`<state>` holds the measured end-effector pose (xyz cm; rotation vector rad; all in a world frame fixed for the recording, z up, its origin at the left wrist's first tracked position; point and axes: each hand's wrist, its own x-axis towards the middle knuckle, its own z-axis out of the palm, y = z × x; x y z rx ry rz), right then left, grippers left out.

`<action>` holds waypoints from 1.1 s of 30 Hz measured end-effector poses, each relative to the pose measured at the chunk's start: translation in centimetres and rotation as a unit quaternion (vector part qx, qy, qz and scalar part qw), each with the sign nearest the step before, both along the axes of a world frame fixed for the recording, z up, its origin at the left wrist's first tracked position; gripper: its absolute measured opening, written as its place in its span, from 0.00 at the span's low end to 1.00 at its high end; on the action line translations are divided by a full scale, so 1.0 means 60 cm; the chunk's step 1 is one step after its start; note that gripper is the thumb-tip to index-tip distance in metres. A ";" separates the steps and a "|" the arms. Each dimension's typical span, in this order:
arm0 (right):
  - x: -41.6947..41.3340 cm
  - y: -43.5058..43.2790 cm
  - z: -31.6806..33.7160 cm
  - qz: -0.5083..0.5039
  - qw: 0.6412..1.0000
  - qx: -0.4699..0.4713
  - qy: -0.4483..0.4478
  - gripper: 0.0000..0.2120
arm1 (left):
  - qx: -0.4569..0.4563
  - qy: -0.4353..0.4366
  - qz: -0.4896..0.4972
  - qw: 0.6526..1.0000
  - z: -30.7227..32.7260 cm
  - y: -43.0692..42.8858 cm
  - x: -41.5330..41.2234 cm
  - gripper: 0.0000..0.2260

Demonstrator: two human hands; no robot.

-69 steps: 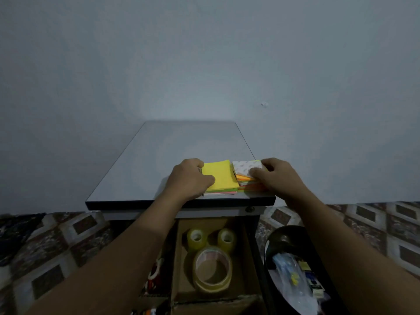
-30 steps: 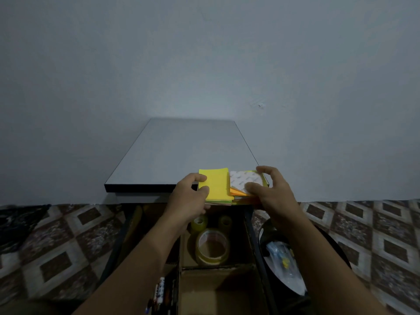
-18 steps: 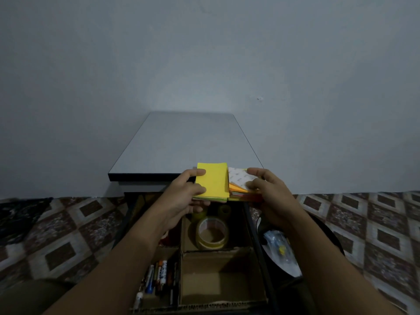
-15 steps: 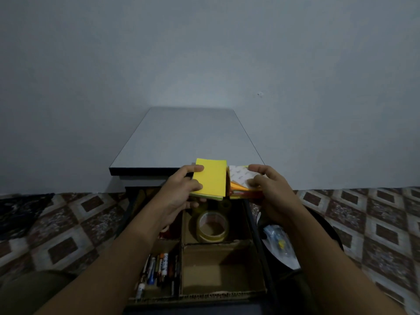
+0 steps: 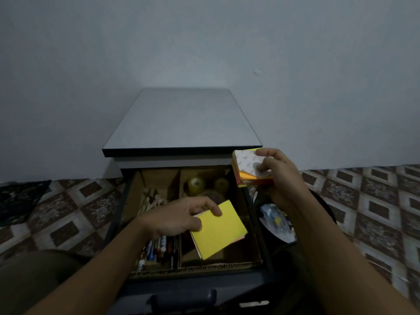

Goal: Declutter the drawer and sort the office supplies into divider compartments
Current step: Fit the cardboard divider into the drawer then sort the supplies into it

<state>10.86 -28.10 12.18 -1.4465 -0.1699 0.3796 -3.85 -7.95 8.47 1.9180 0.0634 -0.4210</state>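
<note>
Yellow pad [image 5: 219,230], pinched in the left grip [image 5: 179,218], hangs tilted over the drawer [image 5: 252,208], 5 o'clock compartment [image 5: 238,253]: level it, lower it flat, clear of the dividers [image 5: 179,253]. Right grip [image 5: 280,176] clutches the other pad [image 5: 248,164] at 2 o'clock.

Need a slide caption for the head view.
Left hand holds yellow notepad over open drawer; right hand grips second pad.

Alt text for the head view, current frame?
A person's left hand holds a yellow sticky-note pad over the open drawer's front right compartment; the right hand holds a white-topped pad stack by the cabinet corner. Tape rolls lie in the back right compartment, markers front left.
</note>
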 end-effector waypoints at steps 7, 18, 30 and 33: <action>-0.001 -0.006 -0.010 0.004 1.000 0.013 0.010 0.14 | 0.134 0.012 -0.111 0.985 -0.014 -0.022 0.016 0.24; -0.025 0.005 -0.009 0.017 1.000 0.009 0.011 0.13 | 0.292 0.176 -0.182 0.922 -0.017 -0.085 0.044 0.31; -0.034 -0.008 -0.016 0.034 0.999 -0.028 0.004 0.14 | 0.477 0.177 -0.244 0.826 -0.016 -0.123 0.050 0.34; -0.031 -0.011 -0.012 0.035 0.999 -0.022 0.002 0.14 | 0.437 0.185 -0.211 0.854 -0.012 -0.108 0.052 0.35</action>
